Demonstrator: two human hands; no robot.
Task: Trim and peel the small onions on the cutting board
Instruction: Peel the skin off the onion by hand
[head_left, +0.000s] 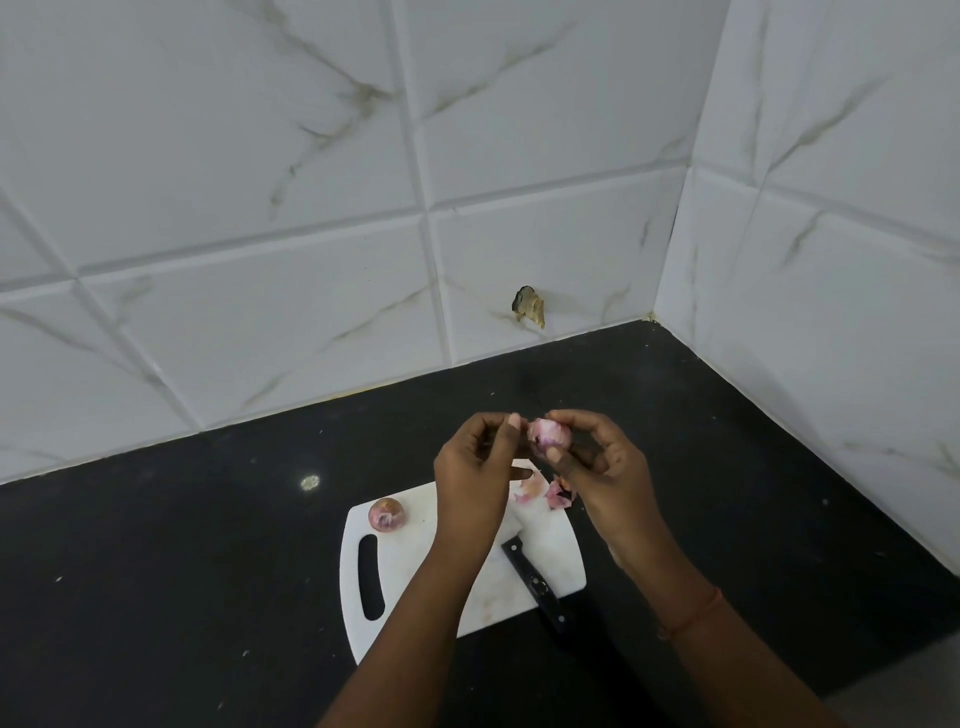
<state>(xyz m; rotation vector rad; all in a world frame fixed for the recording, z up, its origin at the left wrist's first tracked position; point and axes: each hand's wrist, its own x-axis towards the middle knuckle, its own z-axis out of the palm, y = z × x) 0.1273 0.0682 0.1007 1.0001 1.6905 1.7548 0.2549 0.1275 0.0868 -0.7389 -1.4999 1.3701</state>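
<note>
A small pink onion (549, 433) is held above the white cutting board (550, 540). My right hand (597, 467) grips it between thumb and fingers. My left hand (478, 470) is right beside it, with thumb and fingertips pinched together at the onion's left side, apparently on its skin. A second small onion (387, 514), still in its purple skin, lies on the board's far left corner. Loose pink peels (545, 491) lie on the board below my hands. A black-handled knife (535, 584) lies on the board's right side, its blade hidden under my left forearm.
The board sits on a black countertop (182, 545) in a corner of white marble-pattern tiled walls (311, 208). A chipped hole (529, 306) marks the back wall. The board's handle slot (370, 577) is at its left end.
</note>
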